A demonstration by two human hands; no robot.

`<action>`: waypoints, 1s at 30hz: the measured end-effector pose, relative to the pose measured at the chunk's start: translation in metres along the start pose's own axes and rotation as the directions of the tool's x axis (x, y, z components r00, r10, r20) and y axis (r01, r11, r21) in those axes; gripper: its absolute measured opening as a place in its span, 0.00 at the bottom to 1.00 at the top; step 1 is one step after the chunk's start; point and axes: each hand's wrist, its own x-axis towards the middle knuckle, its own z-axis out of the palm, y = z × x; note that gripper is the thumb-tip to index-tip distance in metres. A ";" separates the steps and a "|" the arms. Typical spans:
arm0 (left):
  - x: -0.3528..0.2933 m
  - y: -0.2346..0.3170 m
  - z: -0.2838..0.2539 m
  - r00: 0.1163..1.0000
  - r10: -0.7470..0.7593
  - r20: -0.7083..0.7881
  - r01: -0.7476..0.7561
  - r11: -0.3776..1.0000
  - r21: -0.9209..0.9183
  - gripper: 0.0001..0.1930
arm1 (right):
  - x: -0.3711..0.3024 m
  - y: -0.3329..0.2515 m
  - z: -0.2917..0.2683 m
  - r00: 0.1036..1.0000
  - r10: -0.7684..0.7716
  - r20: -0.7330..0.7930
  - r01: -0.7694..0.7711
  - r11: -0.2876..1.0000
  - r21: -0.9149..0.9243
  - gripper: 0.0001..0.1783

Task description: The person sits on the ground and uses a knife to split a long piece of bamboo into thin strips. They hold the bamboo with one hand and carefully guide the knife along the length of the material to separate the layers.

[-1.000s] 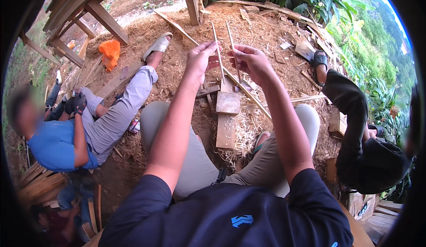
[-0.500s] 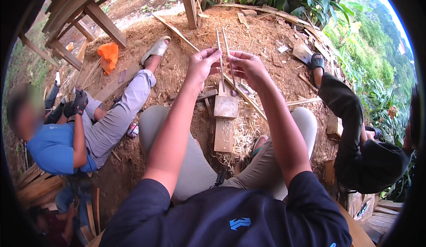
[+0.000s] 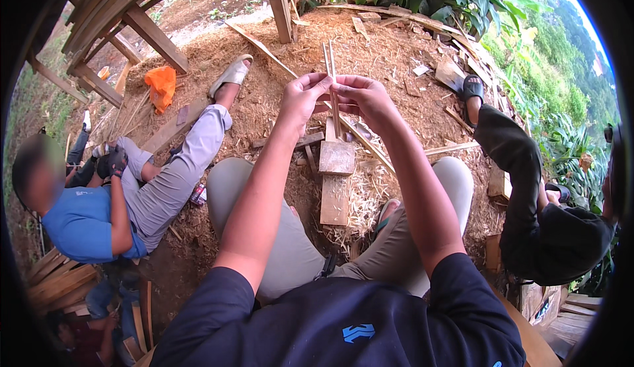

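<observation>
Wooden sticks (image 3: 335, 111), side by side beyond the wood block (image 3: 336, 158), are finger-pinched by left hand (image 3: 302, 96) and right hand (image 3: 364, 95).

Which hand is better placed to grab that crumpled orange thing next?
Probably the left hand: it's nearer the crumpled orange thing, which lies off to the left. The right hand is farther across. Both are busy holding thin sticks, though.

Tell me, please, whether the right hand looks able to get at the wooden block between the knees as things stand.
Probably yes: nothing large covers the wooden block, which looks within reach, though the right hand is busy pinching a thin stick.
</observation>
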 end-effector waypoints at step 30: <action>0.003 -0.003 -0.003 0.999 0.024 0.025 -0.022 0.998 -0.064 0.15 | 0.002 0.000 -0.004 1.000 -0.022 -0.014 0.022 0.998 -0.053 0.13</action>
